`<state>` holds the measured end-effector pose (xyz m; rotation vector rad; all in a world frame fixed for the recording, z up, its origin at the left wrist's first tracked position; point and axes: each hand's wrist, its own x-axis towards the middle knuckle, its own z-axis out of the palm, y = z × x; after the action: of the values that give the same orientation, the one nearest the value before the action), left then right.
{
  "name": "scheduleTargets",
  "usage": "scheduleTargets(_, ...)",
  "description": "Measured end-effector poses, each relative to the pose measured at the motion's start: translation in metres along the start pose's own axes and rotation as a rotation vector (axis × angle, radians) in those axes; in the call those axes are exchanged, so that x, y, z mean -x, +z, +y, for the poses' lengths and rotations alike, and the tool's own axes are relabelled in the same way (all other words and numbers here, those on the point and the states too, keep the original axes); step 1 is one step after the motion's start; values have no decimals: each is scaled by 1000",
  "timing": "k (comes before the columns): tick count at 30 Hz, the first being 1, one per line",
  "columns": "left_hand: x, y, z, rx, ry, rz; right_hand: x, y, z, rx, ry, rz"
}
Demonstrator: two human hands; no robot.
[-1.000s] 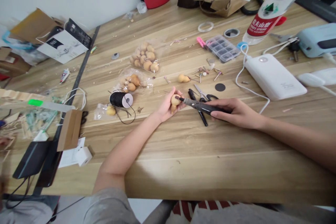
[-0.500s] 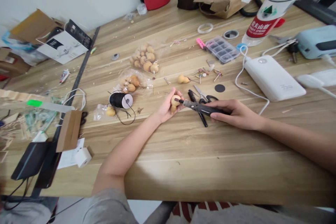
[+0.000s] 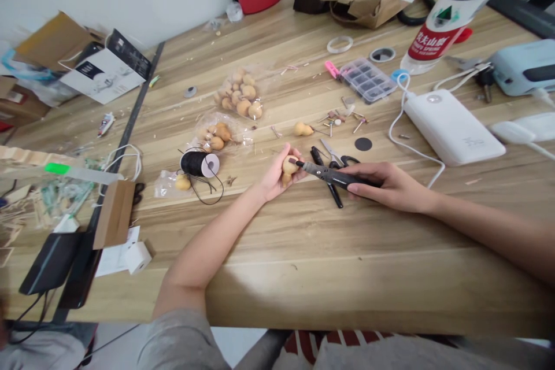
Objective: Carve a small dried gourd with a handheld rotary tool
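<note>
Two bare hands work at the middle of the broad light-wood plank counter (image 3: pixel 303 254). At 2 o'clock from them lies a flat white rectangular power bank (image 3: pixel 453 127) with its white cable; at 12 o'clock, a clear plastic bag of small tan gourds (image 3: pixel 241 96); at 9 o'clock, a spool of black thread (image 3: pixel 198 164). The right hand (image 3: pixel 390 185) has its grip wrapped around a slim dark-grey pen-shaped rotary tool (image 3: pixel 336 176), its tip touching a small tan gourd (image 3: pixel 288 166). The left hand (image 3: pixel 273 178) pinches that gourd between thumb and fingers, just above the counter.
</note>
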<state>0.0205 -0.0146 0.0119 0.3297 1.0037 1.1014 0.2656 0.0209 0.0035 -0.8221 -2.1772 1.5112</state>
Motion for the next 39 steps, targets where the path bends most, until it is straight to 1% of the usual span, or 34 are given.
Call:
scheduleTargets(7, 0, -1, -1, -14, 8, -33, 0, -2, -2, 57, -51, -61)
scheduleTargets(14, 0, 0, -1, 3, 4, -6, 0, 0, 0, 20, -21, -5)
scheduleTargets(21, 0, -1, 0, -5, 4, -36, 0, -1, -1, 43, -54, -54)
scheduleTargets(28, 0, 0, -2, 1, 31, 11, 0, 0, 0, 4, -3, -3)
scheduleTargets(39, 1, 1, -3, -49, 41, 27, 0, -1, 0, 1, -13, -8)
